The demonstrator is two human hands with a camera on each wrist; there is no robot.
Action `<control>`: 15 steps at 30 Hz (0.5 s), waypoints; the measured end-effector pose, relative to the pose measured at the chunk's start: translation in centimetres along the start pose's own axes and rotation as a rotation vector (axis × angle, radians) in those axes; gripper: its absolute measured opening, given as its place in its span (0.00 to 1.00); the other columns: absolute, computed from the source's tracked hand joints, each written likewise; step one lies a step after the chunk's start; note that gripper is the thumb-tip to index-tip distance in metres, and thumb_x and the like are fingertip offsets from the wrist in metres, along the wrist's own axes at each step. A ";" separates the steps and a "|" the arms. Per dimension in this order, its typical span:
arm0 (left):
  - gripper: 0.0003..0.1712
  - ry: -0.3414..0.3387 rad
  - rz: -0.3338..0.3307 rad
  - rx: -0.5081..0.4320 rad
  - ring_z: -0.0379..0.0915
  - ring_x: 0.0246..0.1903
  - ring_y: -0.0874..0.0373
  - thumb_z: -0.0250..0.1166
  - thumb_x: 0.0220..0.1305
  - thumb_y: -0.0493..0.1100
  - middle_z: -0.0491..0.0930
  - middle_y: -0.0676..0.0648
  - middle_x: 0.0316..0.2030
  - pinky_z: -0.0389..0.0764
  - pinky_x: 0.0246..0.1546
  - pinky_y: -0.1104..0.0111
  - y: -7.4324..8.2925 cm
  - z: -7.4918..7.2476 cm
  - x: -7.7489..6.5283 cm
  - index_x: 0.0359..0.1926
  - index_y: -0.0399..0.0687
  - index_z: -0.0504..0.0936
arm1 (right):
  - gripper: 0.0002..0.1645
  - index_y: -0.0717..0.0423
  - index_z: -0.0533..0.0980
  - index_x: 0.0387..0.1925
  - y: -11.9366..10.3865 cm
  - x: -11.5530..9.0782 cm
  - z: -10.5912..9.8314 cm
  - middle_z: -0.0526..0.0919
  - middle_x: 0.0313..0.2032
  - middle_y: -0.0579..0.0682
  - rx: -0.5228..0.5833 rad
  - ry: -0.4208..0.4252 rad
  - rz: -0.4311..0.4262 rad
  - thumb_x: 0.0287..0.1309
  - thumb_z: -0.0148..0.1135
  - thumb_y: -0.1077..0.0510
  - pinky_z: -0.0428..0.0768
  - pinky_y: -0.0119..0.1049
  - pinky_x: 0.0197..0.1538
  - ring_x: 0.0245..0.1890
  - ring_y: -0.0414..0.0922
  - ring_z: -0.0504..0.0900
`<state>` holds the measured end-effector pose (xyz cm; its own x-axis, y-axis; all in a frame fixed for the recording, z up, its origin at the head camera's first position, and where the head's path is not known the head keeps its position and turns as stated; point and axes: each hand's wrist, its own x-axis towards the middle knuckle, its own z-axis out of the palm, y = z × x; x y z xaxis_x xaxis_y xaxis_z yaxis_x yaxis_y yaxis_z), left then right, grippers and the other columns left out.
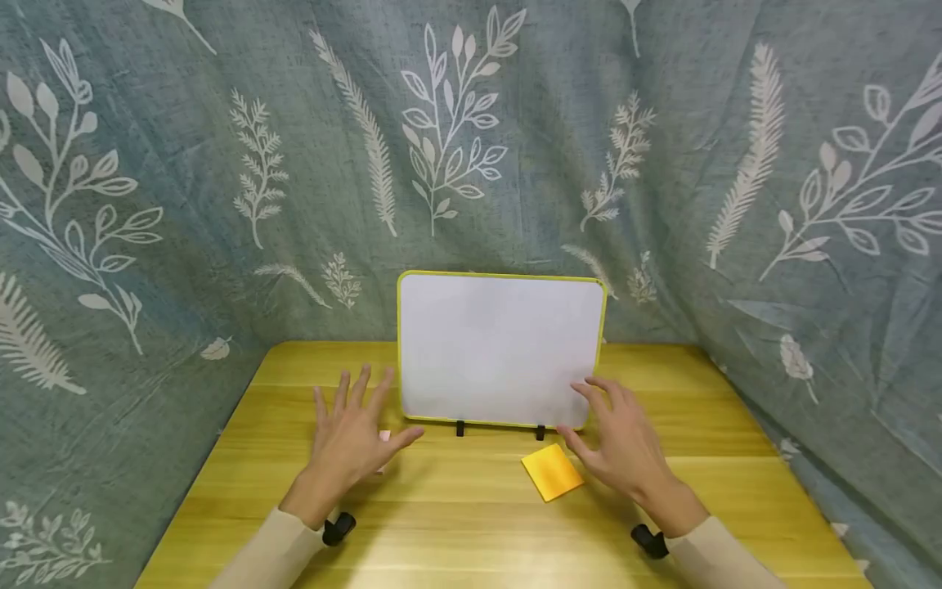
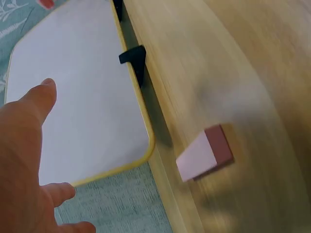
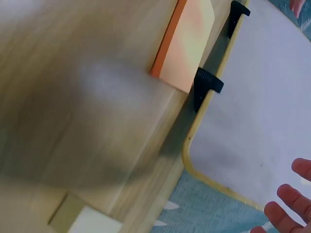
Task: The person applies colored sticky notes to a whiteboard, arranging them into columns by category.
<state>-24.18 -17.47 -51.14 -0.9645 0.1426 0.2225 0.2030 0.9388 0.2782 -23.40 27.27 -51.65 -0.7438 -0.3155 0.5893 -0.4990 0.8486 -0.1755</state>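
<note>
Two empty hands spread loosely near a smooth, round-cornered whiteboard and square orange pad on wood-grained tabletop

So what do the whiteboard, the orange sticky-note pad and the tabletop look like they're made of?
Whiteboard: probably a coated panel, since its face looks smooth and white; its thin, rounded yellow rim may be plastic.
Orange sticky-note pad: likely matte stacked paper, given its flat faces and crisp edges.
Tabletop: wood or wood-look laminate, satin, with long grain bands and soft glare.
</note>
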 end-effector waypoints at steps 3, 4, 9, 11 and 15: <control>0.65 0.012 0.023 0.002 0.47 0.93 0.25 0.66 0.69 0.88 0.57 0.35 0.93 0.38 0.86 0.15 0.5 0.2 -0.1 0.96 0.66 0.58 | 0.40 0.56 0.81 0.74 -0.5 0.1 0.5 0.83 0.70 0.66 0.005 -0.005 -0.025 0.66 0.85 0.48 0.89 0.66 0.59 0.65 0.68 0.85; 0.65 0.014 0.032 0.005 0.48 0.93 0.25 0.67 0.70 0.87 0.57 0.35 0.93 0.40 0.86 0.15 0.7 0.3 -0.1 0.95 0.66 0.58 | 0.39 0.56 0.82 0.73 -0.7 0.1 0.7 0.83 0.70 0.65 0.005 -0.010 -0.033 0.66 0.85 0.49 0.91 0.62 0.55 0.64 0.67 0.86; 0.62 0.022 0.098 0.015 0.54 0.91 0.26 0.70 0.70 0.85 0.61 0.34 0.91 0.47 0.85 0.16 1.6 0.8 -0.2 0.94 0.66 0.63 | 0.37 0.56 0.83 0.72 -1.3 0.4 1.5 0.83 0.68 0.62 0.010 -0.049 -0.071 0.65 0.86 0.56 0.90 0.46 0.41 0.59 0.58 0.86; 0.60 0.026 0.130 0.009 0.58 0.90 0.27 0.71 0.71 0.83 0.64 0.33 0.90 0.52 0.86 0.18 2.0 1.0 -0.2 0.93 0.64 0.65 | 0.37 0.56 0.84 0.73 -1.4 0.5 1.9 0.83 0.67 0.61 0.020 -0.065 -0.090 0.65 0.87 0.58 0.90 0.43 0.41 0.57 0.56 0.86; 0.56 0.025 0.197 -0.011 0.67 0.85 0.28 0.72 0.74 0.79 0.68 0.32 0.87 0.67 0.85 0.28 3.0 1.2 -0.1 0.91 0.60 0.69 | 0.36 0.57 0.84 0.72 -1.4 0.6 2.5 0.84 0.65 0.61 0.038 -0.084 -0.127 0.65 0.87 0.59 0.88 0.37 0.38 0.55 0.54 0.88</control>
<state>-23.66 -14.34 -51.45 -0.9015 0.3150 0.2969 0.3891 0.8902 0.2370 -24.26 24.84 -52.99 -0.7072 -0.4554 0.5408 -0.6071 0.7831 -0.1345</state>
